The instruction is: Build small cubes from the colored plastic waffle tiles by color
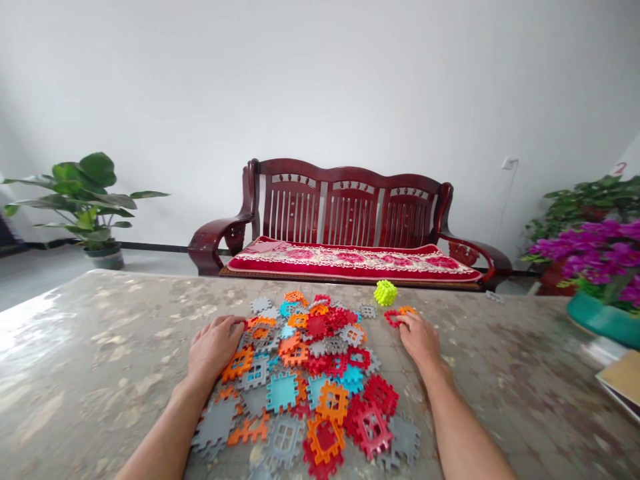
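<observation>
Basically, a loose heap of puzzle pcs [316, 325], red, orange, grey & blue, sprawls across the middle of the table [125, 347], from nr the far edge twd the near side. L hand [216, 345] lies along the heap's left flank, palm down, fingers bent, tips at the pcs; can't tell if it grips any. R hand [419, 339] is right of the heap, well apart from L hand, fingertips at a red frame pc [391, 319]; can't tell for sure if it's pinched. Orange pc [407, 309] sits just beyond those fingers. Yellow-green cube [385, 293] stands nr the far edge. Lone grey pc [494, 297] lies twd the far right corner; teal flowerpot [600, 319] at the right edge.
</observation>
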Demonstrator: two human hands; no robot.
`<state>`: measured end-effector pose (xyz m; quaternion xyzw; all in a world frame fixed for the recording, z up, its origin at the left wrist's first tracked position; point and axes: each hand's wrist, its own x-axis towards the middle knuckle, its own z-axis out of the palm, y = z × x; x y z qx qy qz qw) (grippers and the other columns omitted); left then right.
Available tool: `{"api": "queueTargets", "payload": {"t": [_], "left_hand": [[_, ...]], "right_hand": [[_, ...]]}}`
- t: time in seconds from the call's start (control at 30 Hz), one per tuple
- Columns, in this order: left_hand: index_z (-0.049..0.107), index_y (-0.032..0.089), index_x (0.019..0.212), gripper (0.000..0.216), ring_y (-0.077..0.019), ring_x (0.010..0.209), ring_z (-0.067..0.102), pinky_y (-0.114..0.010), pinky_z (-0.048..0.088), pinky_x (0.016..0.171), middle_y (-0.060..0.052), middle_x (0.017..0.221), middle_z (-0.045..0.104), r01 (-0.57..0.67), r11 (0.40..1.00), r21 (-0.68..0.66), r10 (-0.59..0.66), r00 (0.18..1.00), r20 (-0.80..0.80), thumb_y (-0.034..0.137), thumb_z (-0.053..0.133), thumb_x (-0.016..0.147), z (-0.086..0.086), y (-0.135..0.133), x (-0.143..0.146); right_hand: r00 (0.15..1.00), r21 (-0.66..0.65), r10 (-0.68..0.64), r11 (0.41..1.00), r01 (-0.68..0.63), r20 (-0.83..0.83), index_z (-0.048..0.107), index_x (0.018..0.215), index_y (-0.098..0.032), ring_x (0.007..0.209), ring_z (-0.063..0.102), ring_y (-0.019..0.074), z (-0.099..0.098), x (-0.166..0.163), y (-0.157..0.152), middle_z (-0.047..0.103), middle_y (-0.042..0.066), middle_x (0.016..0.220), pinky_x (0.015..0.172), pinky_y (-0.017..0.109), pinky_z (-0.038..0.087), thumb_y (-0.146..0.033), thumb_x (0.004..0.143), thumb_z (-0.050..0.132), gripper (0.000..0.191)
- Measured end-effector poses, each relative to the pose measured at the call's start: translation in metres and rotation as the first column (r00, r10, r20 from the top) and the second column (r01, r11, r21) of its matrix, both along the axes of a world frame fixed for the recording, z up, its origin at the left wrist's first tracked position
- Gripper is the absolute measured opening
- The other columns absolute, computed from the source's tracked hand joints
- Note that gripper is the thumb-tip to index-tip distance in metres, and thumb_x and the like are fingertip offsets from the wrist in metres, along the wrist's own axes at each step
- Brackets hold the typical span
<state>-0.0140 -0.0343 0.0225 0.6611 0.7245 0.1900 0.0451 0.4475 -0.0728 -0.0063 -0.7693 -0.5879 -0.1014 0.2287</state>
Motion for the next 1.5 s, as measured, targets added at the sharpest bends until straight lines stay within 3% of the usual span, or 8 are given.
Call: {"api": "queueTargets", "payload": {"t": [0.23, 0.37, 0.53, 0.7, 0.97, 1.23, 1.4, 1.5], "left_hand": [[0.072, 0.032, 0.109, 0.045, -0.0280, 0.115, 0.059, -0.042, 0.040, 0.100, -0.003, 0.128, 0.065, 0.004, 1.000, 0.003, -0.004, 1.000, -0.001, 0.045, 0.033, 0.090, 0.000, 0.000, 0.000], [0.072, 0.032, 0.110, 0.045, -0.0277, 0.114, 0.060, -0.042, 0.040, 0.100, -0.003, 0.127, 0.065, 0.009, 1.000, 0.008, -0.009, 1.000, 0.004, 0.045, 0.033, 0.091, -0.001, 0.000, -0.001], [0.072, 0.031, 0.108, 0.045, -0.0262, 0.113, 0.060, -0.040, 0.041, 0.099, -0.003, 0.126, 0.066, 0.010, 1.000, 0.022, -0.010, 1.000, 0.015, 0.045, 0.034, 0.091, -0.001, 0.000, 0.000], [0.072, 0.032, 0.110, 0.046, -0.0262, 0.115, 0.058, -0.041, 0.040, 0.100, -0.003, 0.128, 0.065, 0.001, 1.000, -0.001, -0.001, 1.000, 0.007, 0.045, 0.032, 0.091, -0.001, 0.000, 0.000], [0.071, 0.032, 0.110, 0.045, -0.0268, 0.116, 0.059, -0.042, 0.039, 0.101, -0.002, 0.127, 0.065, 0.002, 1.000, 0.000, -0.002, 1.000, 0.014, 0.044, 0.033, 0.090, 0.000, -0.001, 0.001], [0.072, 0.032, 0.108, 0.044, -0.0257, 0.114, 0.059, -0.039, 0.040, 0.100, -0.003, 0.126, 0.066, 0.002, 1.000, 0.015, -0.003, 1.000, 0.025, 0.045, 0.034, 0.091, -0.001, 0.000, 0.000], [0.072, 0.031, 0.109, 0.046, -0.0269, 0.116, 0.058, -0.042, 0.039, 0.101, -0.003, 0.129, 0.064, 0.002, 1.000, -0.003, -0.002, 0.999, 0.032, 0.045, 0.032, 0.091, 0.002, -0.002, 0.002], [0.072, 0.030, 0.110, 0.046, -0.0270, 0.116, 0.058, -0.042, 0.039, 0.102, -0.004, 0.128, 0.065, 0.002, 1.000, -0.013, -0.001, 1.000, 0.024, 0.044, 0.032, 0.091, 0.003, -0.002, 0.002]], "right_hand": [[0.999, 0.083, 0.015, 0.997, -0.011, -0.043, 0.074, 0.104, -0.023, 0.111, 0.061, 0.0245, 0.003, 0.001, -0.002, 0.068, 0.006, 0.119, 0.097, 0.039, 0.045, -0.016, 0.082, 0.045, 0.037], [0.972, 0.203, 0.153, 0.972, -0.116, -0.180, 0.074, 0.098, -0.021, 0.110, 0.060, 0.0236, 0.004, -0.010, -0.003, 0.070, 0.007, 0.113, 0.100, 0.039, 0.044, -0.022, 0.081, 0.046, 0.032], [0.765, 0.200, 0.398, 0.917, -0.345, -0.507, 0.072, 0.091, -0.019, 0.087, 0.065, 0.0220, 0.012, -0.040, -0.004, 0.073, 0.008, 0.093, 0.084, 0.035, 0.050, -0.035, 0.077, 0.054, 0.028], [0.568, -0.021, 0.441, 0.777, -0.630, -0.695, 0.072, 0.095, -0.019, 0.084, 0.062, 0.0203, 0.038, -0.056, -0.011, 0.072, 0.005, 0.095, 0.075, 0.031, 0.048, -0.039, 0.065, 0.072, 0.036], [0.591, -0.316, 0.507, 0.528, -0.788, -0.628, 0.070, 0.106, -0.025, 0.103, 0.054, 0.0219, 0.058, -0.058, -0.023, 0.059, 0.003, 0.112, 0.091, 0.032, 0.043, -0.030, 0.055, 0.079, 0.052], [0.597, -0.236, 0.473, 0.620, -0.748, -0.648, 0.072, 0.082, -0.019, 0.082, 0.057, 0.0173, 0.044, -0.062, -0.015, 0.063, 0.002, 0.086, 0.074, 0.027, 0.044, -0.027, 0.068, 0.066, 0.017], [0.612, -0.129, 0.304, 0.818, -0.561, -0.730, 0.070, 0.097, -0.016, 0.064, 0.054, 0.0150, 0.039, -0.040, -0.008, 0.064, 0.000, 0.070, 0.059, 0.025, 0.041, -0.035, 0.074, 0.060, 0.032], [0.613, -0.068, 0.295, 0.865, -0.497, -0.733, 0.065, 0.114, -0.016, 0.069, 0.059, 0.0166, 0.029, -0.018, -0.003, 0.068, 0.002, 0.080, 0.062, 0.026, 0.045, -0.031, 0.072, 0.059, 0.045]]}}
